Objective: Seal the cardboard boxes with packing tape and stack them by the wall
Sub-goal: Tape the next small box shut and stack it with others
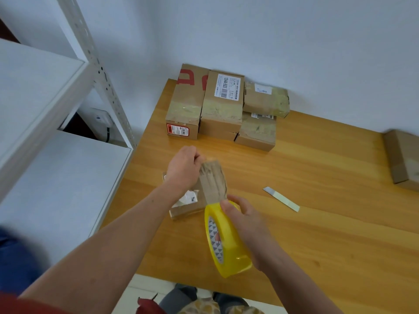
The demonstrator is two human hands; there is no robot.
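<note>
- At the counter [317, 168], my left hand [183, 171] pinches the tape strip [213, 180] while my right hand [244, 223] grips the yellow roll [226, 245], just above a small box [183, 209].
- Best practice, I judge: keep the strip taut, centre it on the seam, press flat.
- Count: five stacked boxes [223, 98] against the wall [294, 41], one under my hands, one far-right box [401, 159] (partly out of frame); one roll, one blade [281, 198].

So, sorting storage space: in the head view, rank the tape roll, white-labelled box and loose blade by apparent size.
1. tape roll and white-labelled box: alike, roll nearer camera, so unranked.
2. blade, smallest.
</note>
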